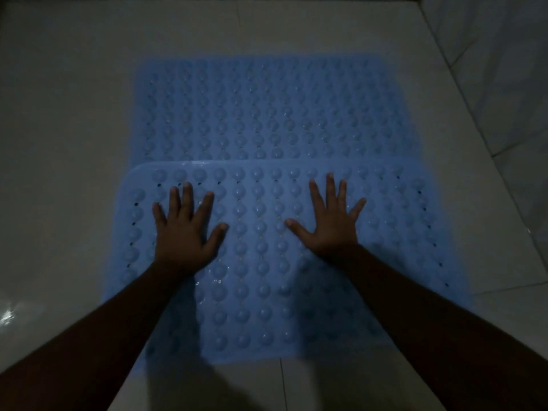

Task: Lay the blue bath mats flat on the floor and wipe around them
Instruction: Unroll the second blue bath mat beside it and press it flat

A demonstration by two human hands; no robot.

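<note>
Two blue bath mats lie on a pale tiled floor [59, 114]. Left hand [185, 229] and right hand [332, 225], fingers spread wide, press the near mat [267, 262] flat, its far edge overlapping the far mat [267, 108].

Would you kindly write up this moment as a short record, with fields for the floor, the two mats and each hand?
floor: pale tiles, dimly lit
far mat: blue, studded, flat on the floor
near mat: blue, studded, flat; its far edge appears to lie over the far mat's near edge
left hand: palm down on the near mat, fingers spread
right hand: palm down on the near mat, fingers spread
</note>
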